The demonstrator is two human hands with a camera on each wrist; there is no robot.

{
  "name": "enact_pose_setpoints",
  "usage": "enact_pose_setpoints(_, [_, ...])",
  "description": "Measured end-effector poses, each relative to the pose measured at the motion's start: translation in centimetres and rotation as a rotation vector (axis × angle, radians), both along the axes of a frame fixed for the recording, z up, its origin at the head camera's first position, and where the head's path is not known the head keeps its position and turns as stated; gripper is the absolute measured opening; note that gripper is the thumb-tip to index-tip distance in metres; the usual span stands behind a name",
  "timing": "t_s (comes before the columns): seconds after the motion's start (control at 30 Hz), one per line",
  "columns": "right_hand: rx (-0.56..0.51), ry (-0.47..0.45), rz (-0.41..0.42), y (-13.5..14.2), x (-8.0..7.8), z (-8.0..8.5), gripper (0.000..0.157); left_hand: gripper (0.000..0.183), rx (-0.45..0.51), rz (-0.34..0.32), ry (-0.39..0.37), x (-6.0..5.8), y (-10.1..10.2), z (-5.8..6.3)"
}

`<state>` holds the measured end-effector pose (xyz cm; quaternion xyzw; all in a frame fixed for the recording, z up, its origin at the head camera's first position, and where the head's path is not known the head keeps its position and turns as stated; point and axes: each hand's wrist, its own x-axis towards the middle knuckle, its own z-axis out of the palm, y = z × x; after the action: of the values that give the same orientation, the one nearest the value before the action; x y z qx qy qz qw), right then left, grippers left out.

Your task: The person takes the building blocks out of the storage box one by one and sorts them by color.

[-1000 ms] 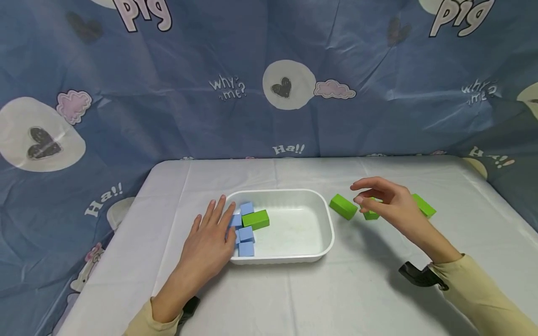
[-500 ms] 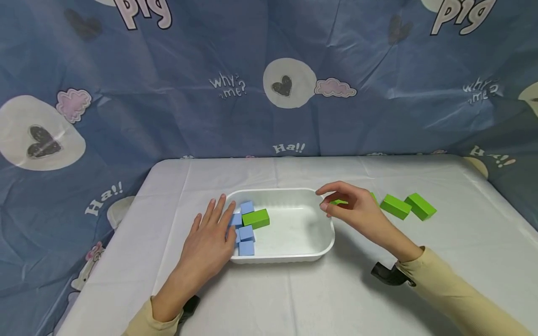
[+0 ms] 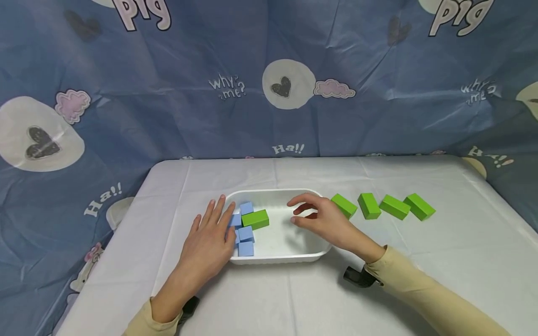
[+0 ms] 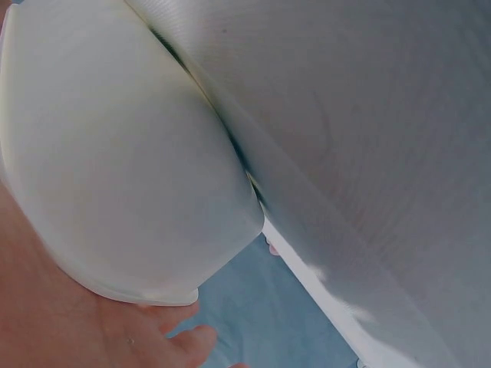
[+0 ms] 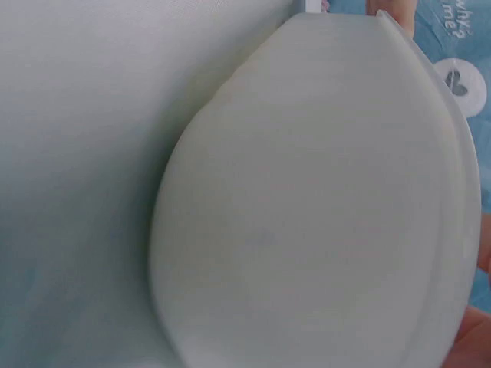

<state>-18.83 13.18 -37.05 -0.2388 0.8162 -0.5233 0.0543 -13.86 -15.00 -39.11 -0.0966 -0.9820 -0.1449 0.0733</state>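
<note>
Cataloguing, we list four green rectangular blocks [image 3: 370,206] on white cloth [image 3: 269,298]; left hand [image 3: 208,242], fingers straight, partly hiding light-blue cubes [image 3: 246,234]; right hand [image 3: 328,221], fingers loosely bent, unclosed, over a white oblong tray [image 3: 277,243]; inside, those cubes beside one matching green block [image 3: 255,219].

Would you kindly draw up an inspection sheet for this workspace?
Surface: table under a white covering.
Job's things: white tray with blue blocks and one green block inside; four more green blocks on the table, right of it.
Clutter: nothing seen.
Hands: left hand spread over the tray's left end; right hand above its right part, nothing visibly held.
Cables: nothing seen.
Surroundings: blue printed sheet behind.
</note>
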Motion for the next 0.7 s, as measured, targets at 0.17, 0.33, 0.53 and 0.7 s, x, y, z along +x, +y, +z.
enact_pose_setpoints(0.17, [0.026,0.005,0.028,-1.5,-0.1,-0.3,0.031,0.057,0.003,0.0,-0.008,0.0,0.0,0.1])
enact_pose_setpoints(0.33, [0.061,-0.017,0.068,-2.6,-0.5,-0.9,0.031,0.057,0.006,-0.003,-0.012,0.0,0.0,0.0])
enact_pose_setpoints(0.53, [0.045,-0.053,0.132,-3.3,-1.0,-1.1,0.034,0.056,0.003,-0.005,-0.015,0.0,-0.1,0.0])
enact_pose_setpoints(0.7, [0.049,-0.063,0.183,-3.9,-1.6,-1.4,0.038,0.056,0.008,-0.002,-0.012,0.0,-0.1,-0.1])
